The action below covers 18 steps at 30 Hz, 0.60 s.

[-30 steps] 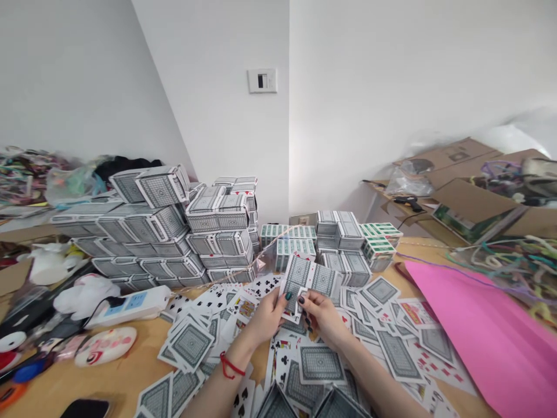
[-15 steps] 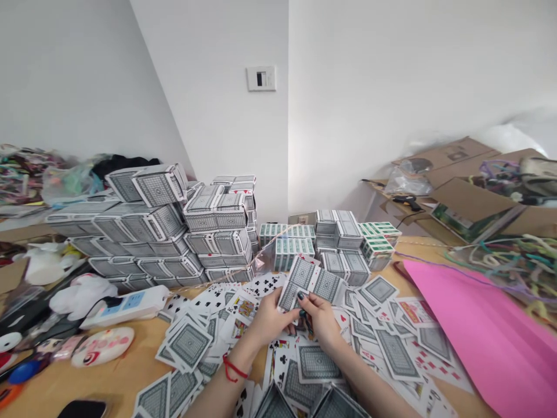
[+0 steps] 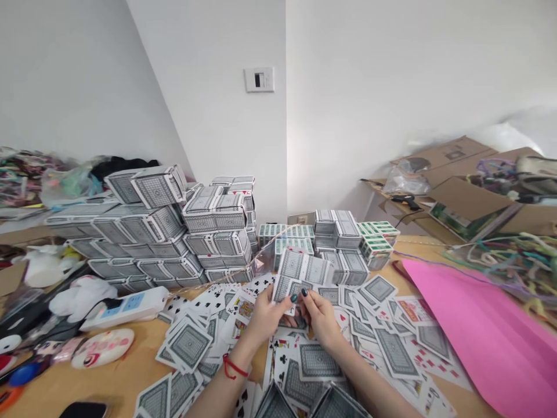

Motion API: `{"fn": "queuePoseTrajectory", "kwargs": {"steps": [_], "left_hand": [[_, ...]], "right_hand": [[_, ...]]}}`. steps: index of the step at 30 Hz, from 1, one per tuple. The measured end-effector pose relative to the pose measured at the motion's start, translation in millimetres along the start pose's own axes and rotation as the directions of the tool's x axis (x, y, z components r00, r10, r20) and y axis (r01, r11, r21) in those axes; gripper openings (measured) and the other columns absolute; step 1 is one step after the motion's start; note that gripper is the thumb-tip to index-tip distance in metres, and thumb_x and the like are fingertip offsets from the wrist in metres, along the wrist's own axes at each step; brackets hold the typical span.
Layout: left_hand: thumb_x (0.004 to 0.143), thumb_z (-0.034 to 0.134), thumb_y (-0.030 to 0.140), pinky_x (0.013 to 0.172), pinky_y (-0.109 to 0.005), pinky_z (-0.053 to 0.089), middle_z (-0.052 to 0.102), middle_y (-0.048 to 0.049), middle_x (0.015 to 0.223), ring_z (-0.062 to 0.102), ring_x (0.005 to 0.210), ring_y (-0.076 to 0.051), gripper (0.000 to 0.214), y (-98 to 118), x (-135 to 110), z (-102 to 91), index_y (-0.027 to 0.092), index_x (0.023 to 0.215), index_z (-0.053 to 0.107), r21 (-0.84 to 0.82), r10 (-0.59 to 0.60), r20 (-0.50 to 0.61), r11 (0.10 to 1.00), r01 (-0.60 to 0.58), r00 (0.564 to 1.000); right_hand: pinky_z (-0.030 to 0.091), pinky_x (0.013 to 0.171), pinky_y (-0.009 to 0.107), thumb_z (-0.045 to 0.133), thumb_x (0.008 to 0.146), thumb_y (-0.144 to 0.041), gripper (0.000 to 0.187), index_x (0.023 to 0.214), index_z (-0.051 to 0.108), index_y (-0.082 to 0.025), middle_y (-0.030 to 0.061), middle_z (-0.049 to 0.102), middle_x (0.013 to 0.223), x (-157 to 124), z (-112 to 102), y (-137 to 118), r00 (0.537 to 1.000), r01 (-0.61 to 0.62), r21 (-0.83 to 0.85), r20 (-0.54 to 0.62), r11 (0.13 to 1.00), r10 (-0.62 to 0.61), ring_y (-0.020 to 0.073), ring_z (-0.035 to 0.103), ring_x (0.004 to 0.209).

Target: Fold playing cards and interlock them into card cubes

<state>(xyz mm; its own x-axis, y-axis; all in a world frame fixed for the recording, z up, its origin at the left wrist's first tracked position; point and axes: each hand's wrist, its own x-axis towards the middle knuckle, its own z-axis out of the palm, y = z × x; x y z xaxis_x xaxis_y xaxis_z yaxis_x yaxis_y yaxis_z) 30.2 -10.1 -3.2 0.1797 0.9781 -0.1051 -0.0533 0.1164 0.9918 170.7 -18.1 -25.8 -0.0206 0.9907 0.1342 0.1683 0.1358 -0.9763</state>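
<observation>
Grey-backed playing cards, joined or folded into a small block, are held up over the table. My left hand grips their lower left side, thumb pressed on the front. A card with a white corner shows under that thumb. My right hand is closed at the lower right of the same cards, its thumb and fingertips close together; the fingers behind are partly hidden. Below lie loose playing cards, some face up and some face down. Two folded card pieces stand at the bottom edge.
Stacked card blocks rise at the back left, with smaller card stacks and green-white card boxes further right. A pink sheet lies on the right. A white power strip, plush toys and a phone are on the left.
The held cards have shifted slightly left and tipped upward. My right thumb has slid from their front toward the lower right edge, and a white card corner now shows beneath my left thumb.
</observation>
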Motion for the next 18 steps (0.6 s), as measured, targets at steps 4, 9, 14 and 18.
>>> {"fn": "queuePoseTrajectory", "kwargs": {"steps": [4,9,14,18], "left_hand": [[0.070,0.061,0.037,0.039,-0.024,0.047,0.063,-0.0004,0.054,0.056,0.037,-0.013,0.024,5.6,2.8,-5.5,0.015,0.077,0.051,-0.047,0.046,-0.106,0.998,-0.052,0.993],[0.073,0.059,0.038,0.042,-0.025,0.048,0.066,-0.0012,0.059,0.056,0.039,-0.013,0.026,6.8,3.7,-10.2,0.015,0.084,0.050,-0.074,0.093,-0.141,0.992,-0.104,0.986],[0.073,0.059,0.038,0.042,-0.025,0.047,0.066,-0.0021,0.061,0.054,0.038,-0.012,0.026,5.0,5.0,-10.1,0.015,0.083,0.050,-0.084,0.096,-0.158,0.990,-0.110,0.983],[0.072,0.060,0.037,0.042,-0.025,0.047,0.066,-0.0023,0.061,0.051,0.037,-0.010,0.026,4.1,7.0,-10.1,0.015,0.083,0.051,-0.094,0.099,-0.177,0.989,-0.117,0.979]], "right_hand": [[0.042,0.072,0.034,0.042,0.084,-0.035,0.024,0.081,0.061,-0.019,0.0071,0.058,0.081,-2.0,-10.3,-6.8,0.961,0.272,-0.428,0.084,0.862,-0.262,0.0215,0.051,0.079],[0.040,0.083,0.042,0.067,0.066,-0.031,0.044,0.108,0.058,-0.021,0.0107,0.054,0.107,-3.0,-10.3,-9.8,0.930,0.368,-0.603,0.254,0.708,-0.267,0.0289,0.045,0.097],[0.042,0.077,0.037,0.066,0.065,-0.021,0.027,0.091,0.059,-0.020,0.0076,0.058,0.091,2.2,-8.8,1.5,0.967,0.255,-0.580,0.166,0.773,-0.194,0.0255,0.049,0.088],[0.042,0.069,0.032,0.064,0.063,-0.017,0.020,0.081,0.057,-0.021,0.0028,0.057,0.076,6.6,-11.3,7.1,0.989,0.149,-0.505,0.081,0.850,-0.125,0.0216,0.051,0.075]]}}
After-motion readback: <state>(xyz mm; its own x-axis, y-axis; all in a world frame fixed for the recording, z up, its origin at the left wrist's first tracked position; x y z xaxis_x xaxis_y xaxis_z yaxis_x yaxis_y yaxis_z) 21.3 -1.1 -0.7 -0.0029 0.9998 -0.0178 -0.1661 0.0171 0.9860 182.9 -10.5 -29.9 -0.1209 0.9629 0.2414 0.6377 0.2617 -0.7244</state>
